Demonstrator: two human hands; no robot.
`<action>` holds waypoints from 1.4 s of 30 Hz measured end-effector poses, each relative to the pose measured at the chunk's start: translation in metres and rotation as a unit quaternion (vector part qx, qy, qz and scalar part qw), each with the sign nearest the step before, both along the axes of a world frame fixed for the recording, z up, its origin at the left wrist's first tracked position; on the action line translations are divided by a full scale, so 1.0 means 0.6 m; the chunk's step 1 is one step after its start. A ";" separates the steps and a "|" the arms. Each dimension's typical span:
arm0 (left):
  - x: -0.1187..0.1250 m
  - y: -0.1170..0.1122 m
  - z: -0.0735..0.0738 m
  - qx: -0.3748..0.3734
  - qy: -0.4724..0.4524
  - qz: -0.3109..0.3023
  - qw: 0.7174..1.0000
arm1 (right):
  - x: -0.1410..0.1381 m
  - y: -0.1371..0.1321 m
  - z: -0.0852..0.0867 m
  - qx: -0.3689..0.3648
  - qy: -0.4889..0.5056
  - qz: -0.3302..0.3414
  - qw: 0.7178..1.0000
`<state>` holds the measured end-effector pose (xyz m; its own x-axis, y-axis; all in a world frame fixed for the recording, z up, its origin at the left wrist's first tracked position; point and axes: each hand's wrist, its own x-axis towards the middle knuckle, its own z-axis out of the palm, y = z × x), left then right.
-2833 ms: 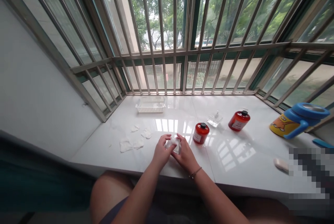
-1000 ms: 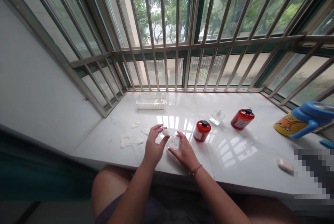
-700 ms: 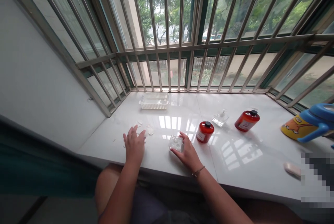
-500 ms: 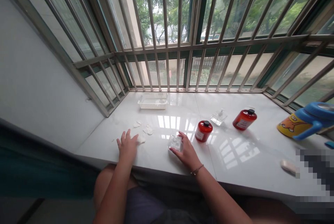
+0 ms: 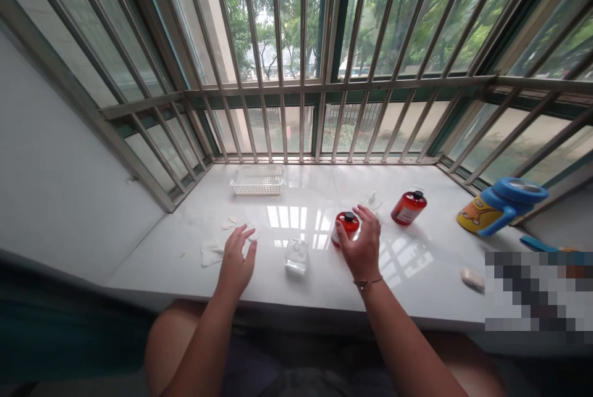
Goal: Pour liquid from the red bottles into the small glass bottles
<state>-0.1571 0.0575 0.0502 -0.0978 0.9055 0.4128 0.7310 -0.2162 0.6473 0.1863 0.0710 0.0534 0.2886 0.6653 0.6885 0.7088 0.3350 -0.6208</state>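
Observation:
My right hand (image 5: 362,246) curls round a small red bottle with a black cap (image 5: 346,221) on the white sill, thumb on its left and fingers on its right. A clear glass bottle (image 5: 296,255) stands free on the sill between my hands. My left hand (image 5: 237,260) is open with its fingers spread. It lies low over the sill beside several white cotton pads (image 5: 210,254).
A second red bottle (image 5: 408,207) and a small clear bottle (image 5: 372,201) stand behind my right hand. A white slotted basket (image 5: 257,182) sits by the window bars. A blue and yellow cup (image 5: 503,205) and a small white object (image 5: 472,278) lie at the right.
My right hand let go of the clear glass bottle and moved right onto the small red bottle. My left hand drew back a little from the cotton pads. The view shifted.

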 end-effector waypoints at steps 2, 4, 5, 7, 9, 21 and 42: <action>0.047 -0.013 0.009 0.009 -0.052 -0.035 0.998 | 0.025 0.029 -0.001 -0.073 0.024 0.021 0.997; 0.091 -0.025 0.014 0.016 -0.087 -0.078 0.993 | 0.038 0.045 -0.009 -0.147 0.042 0.081 0.985; 0.110 -0.031 0.015 0.018 -0.098 -0.103 0.990 | 0.039 0.046 -0.015 -0.170 0.048 0.108 0.978; 0.145 -0.039 0.018 0.016 -0.111 -0.156 0.981 | 0.032 0.031 -0.026 -0.180 0.058 0.141 0.972; 0.177 -0.042 0.022 0.005 -0.117 -0.201 0.973 | 0.017 0.002 -0.036 -0.164 0.073 0.154 0.972; 0.313 -0.023 0.038 -0.054 -0.113 -0.320 0.939 | -0.029 -0.079 -0.055 -0.083 0.114 0.121 0.983; 0.303 -0.024 0.061 -0.081 -0.136 -0.292 0.943 | -0.027 -0.075 -0.068 -0.074 0.099 0.115 0.986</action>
